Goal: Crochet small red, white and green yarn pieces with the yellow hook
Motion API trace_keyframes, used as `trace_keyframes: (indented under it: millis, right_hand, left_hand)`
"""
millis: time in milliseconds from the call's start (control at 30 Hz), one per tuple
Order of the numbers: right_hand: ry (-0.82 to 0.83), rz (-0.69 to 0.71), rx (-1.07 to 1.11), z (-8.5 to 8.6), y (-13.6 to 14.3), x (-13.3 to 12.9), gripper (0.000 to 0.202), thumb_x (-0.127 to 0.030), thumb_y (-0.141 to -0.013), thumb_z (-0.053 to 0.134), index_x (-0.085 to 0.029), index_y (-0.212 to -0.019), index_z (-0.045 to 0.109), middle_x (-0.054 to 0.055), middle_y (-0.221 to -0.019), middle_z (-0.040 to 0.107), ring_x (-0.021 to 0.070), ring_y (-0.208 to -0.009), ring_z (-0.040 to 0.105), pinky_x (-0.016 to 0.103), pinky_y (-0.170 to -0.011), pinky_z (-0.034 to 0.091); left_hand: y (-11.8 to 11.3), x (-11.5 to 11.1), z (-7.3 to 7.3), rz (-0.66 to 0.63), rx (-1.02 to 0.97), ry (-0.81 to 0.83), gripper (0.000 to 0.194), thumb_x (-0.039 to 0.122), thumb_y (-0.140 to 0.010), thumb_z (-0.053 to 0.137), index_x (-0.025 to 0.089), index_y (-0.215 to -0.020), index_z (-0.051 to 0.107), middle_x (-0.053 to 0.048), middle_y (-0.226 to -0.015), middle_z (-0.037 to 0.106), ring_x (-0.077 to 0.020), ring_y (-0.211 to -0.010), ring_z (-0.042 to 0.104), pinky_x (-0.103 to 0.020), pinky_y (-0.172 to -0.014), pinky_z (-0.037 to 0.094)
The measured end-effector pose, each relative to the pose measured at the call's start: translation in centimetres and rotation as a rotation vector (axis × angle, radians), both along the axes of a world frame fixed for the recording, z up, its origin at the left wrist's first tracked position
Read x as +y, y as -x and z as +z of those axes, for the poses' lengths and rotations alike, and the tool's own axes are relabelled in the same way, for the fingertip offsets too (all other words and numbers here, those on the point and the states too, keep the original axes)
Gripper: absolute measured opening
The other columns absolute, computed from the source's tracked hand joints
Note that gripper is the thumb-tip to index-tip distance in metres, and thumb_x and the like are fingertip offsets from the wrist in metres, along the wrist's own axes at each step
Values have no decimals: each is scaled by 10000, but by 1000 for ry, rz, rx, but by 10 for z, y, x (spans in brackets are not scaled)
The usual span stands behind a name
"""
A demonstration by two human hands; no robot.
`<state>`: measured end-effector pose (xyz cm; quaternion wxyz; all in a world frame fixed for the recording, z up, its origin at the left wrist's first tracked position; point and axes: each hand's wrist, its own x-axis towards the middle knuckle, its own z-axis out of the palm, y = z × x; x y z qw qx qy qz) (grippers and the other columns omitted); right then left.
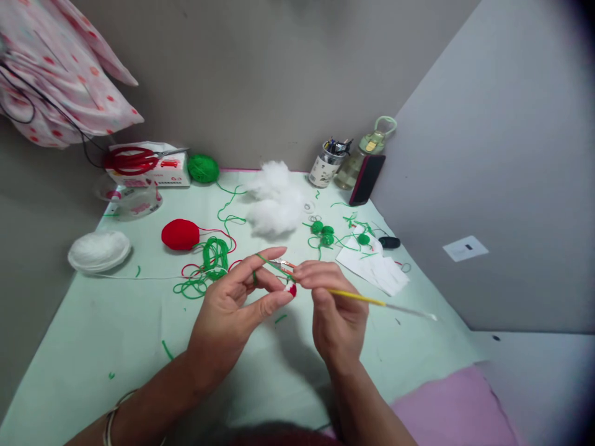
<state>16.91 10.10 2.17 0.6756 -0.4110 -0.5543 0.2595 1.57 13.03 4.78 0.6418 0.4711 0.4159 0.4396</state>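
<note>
Between the thumb and a finger of my left hand (232, 306) is pinched a small red-and-white crochet piece (290, 288). Green yarn (267, 259) runs over the raised index finger of that hand and loops round another finger. My right hand (337, 303) is closed on a yellow-handled crochet hook (357, 297), whose far metal end sticks out to the right. Something with orange handles and a metal tip, like small snips (283, 265), shows between the hands; how it is held is partly hidden. The hook's working tip sits close to the crochet piece.
Behind my hands lie white stuffing (274, 201), a red yarn ball (180, 235), tangled green yarn (214, 257), a white yarn ball (99, 251) and a green one (203, 168). To the right are small green crocheted balls (327, 239), papers (372, 266), a phone (367, 179) and a bottle (351, 167). Red scissors (132, 160) rest on a box.
</note>
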Motion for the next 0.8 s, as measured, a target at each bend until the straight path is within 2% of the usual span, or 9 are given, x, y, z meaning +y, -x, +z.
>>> trace_keyframes:
  millis: [67,133,200,267,300,367,500,700,800]
  right_hand:
    - [41,65,152,0,-3,5,157,-294,-998,625,-294,-944,772,36,-889,744,210,-919,691,406,-858,587]
    - [65,110,241,1,-6,8,144,-320,-988,646,-286,-922,770,33,-863,738,193,-869,674,343,-745,571]
    - [84,139,285,1,-6,10,139,-333,-977,664,-279,-906,771,30,-843,736,178,-828,656,297,-659,527]
    - [107,162,319,2,-6,11,133,-345,-966,681,-273,-893,767,28,-831,734,167,-793,641,278,-619,495]
    - [121,168,333,2,-6,11,137,-357,-960,688,-268,-885,761,28,-824,731,163,-769,631,276,-610,488]
    - [150,170,345,2,-6,11,172,-396,-949,695,-254,-861,738,28,-809,720,155,-710,601,280,-595,483]
    - [180,158,326,2,-7,11,221,-427,-959,670,-239,-846,696,23,-804,703,141,-652,562,284,-593,492]
    - [128,126,173,5,-8,7,172,-289,-1013,596,-247,-922,735,45,-875,736,183,-855,661,303,-674,528]
    - [123,74,52,8,-6,4,181,-238,-1017,582,-248,-947,748,56,-978,758,197,-968,693,347,-810,563]
  left_hand:
    - [2,3,0,-2,33,-46,282,352,-837,815,274,-1107,791,23,-760,629,-156,-752,600,-282,-780,525]
    - [4,5,1,0,56,-93,258,378,-897,750,273,-1130,786,-5,-863,664,-170,-829,624,-280,-794,527]
    - [6,7,1,-46,42,-88,337,389,-915,732,287,-1235,751,-37,-1055,710,-200,-991,650,-298,-889,532]
    - [5,7,1,-146,-22,-21,445,369,-887,774,310,-1322,704,-44,-1192,716,-216,-1102,651,-310,-959,526]
    - [5,7,1,-200,-62,24,484,343,-866,801,319,-1338,692,-37,-1187,722,-211,-1100,660,-306,-960,530]
    - [4,8,1,-272,-138,98,502,283,-830,835,316,-1314,707,-15,-1038,737,-185,-978,693,-289,-897,551]
    - [5,13,2,-242,-124,94,382,252,-816,840,286,-1191,777,27,-767,669,-135,-696,645,-261,-718,548]
    - [11,11,2,-78,113,-93,306,291,-832,834,339,-1133,803,37,-761,687,-144,-765,645,-254,-796,529]
    - [9,7,2,-54,168,-175,319,262,-838,823,360,-1140,803,39,-780,700,-150,-802,650,-261,-849,527]
